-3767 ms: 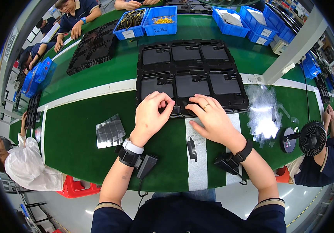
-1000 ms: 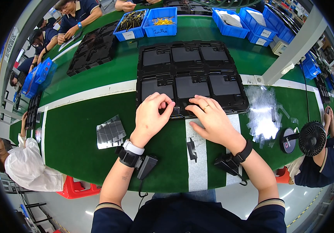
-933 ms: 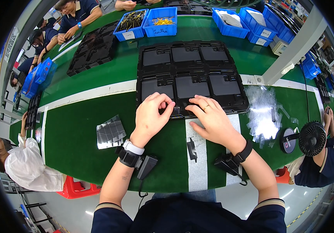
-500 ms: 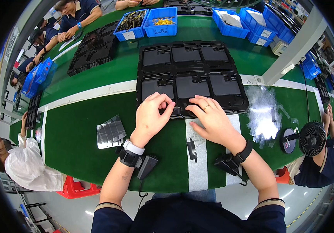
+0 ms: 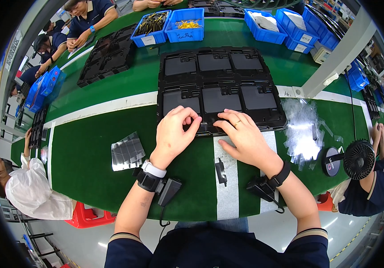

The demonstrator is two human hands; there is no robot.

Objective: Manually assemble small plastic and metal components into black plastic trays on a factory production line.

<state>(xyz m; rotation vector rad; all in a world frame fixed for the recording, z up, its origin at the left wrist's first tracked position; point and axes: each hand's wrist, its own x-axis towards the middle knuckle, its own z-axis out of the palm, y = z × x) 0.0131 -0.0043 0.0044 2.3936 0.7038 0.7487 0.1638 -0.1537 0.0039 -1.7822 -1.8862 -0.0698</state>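
Note:
A black plastic tray [image 5: 199, 82] with several compartments lies before me, flat dark grey screen-like panels [image 5: 221, 100] set in them. At its front left edge my left hand [image 5: 174, 134] is closed in a pinch, thumb to forefinger. What the pinch holds, if anything, I cannot make out. My right hand [image 5: 245, 139] rests at the tray's front edge beside it, fingers spread and slightly bent, thumb apart. Below the right hand, a small black strip [image 5: 221, 172] lies on the white band of the table. Left of my left wrist is a sheet of glossy film pieces [image 5: 128, 152].
Clear film pieces [image 5: 306, 129] are piled right of the tray, near a small black fan [image 5: 358, 159] and a grey metal post [image 5: 339, 49]. Blue bins [image 5: 184, 35] and another black tray stack [image 5: 107, 56] stand farther back. Co-workers sit around the green table [image 5: 89, 147].
My hands and the tray keep their places. At the far left, a co-worker's hands have shifted slightly.

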